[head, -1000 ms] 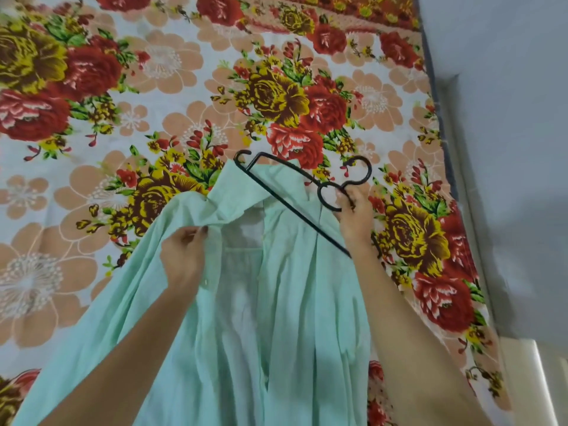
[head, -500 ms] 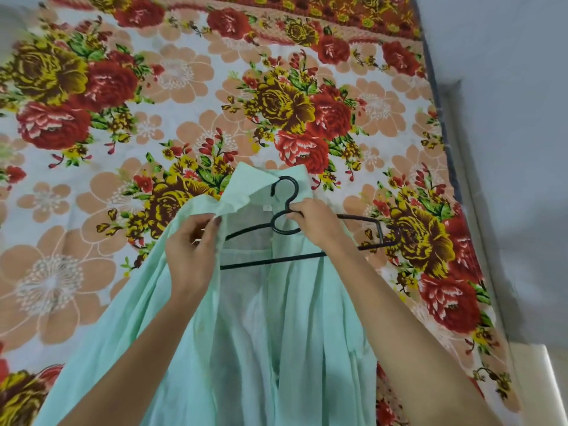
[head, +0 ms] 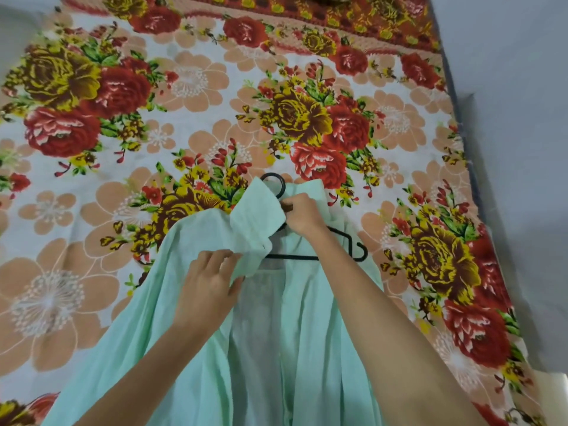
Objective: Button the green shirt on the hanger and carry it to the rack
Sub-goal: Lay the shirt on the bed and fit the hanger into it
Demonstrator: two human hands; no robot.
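A pale green shirt (head: 190, 309) lies open on the flowered bedsheet, collar away from me. A black wire hanger (head: 344, 241) sits inside its neck, with the hook poking out above the collar and the right shoulder end showing bare. My right hand (head: 302, 215) grips the hanger at its neck, just below the hook. My left hand (head: 209, 287) pinches the left front edge of the shirt just below the collar. The hanger's left half is hidden under the fabric.
The flowered bedsheet (head: 184, 133) covers the bed all around the shirt. A grey wall (head: 522, 118) runs along the bed's right side. No rack is in view.
The hanger has swung level and slid inside the shirt's neck, and its hook now points away from me. The left collar now covers the hanger's left side.
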